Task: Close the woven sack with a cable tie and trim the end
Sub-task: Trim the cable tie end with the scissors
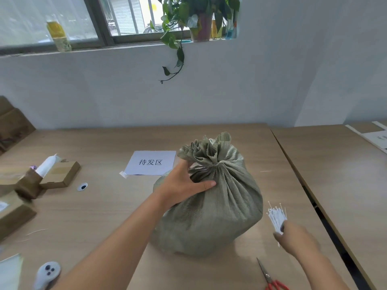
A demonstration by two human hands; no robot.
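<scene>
A full grey-green woven sack stands upright in the middle of the wooden table, its mouth gathered into a ruffled neck. My left hand grips the sack just below the neck on its left side, thumb lying across the cloth. To the sack's right, my right hand holds the near end of a bundle of white cable ties; the hand is blurred. Red-handled scissors lie shut on the table at the front right. Whether a tie sits around the neck cannot be made out.
A white paper label with printed characters is taped down behind the sack. Cardboard boxes and a white roll sit at the left, a white controller at the front left. A gap separates a second table on the right.
</scene>
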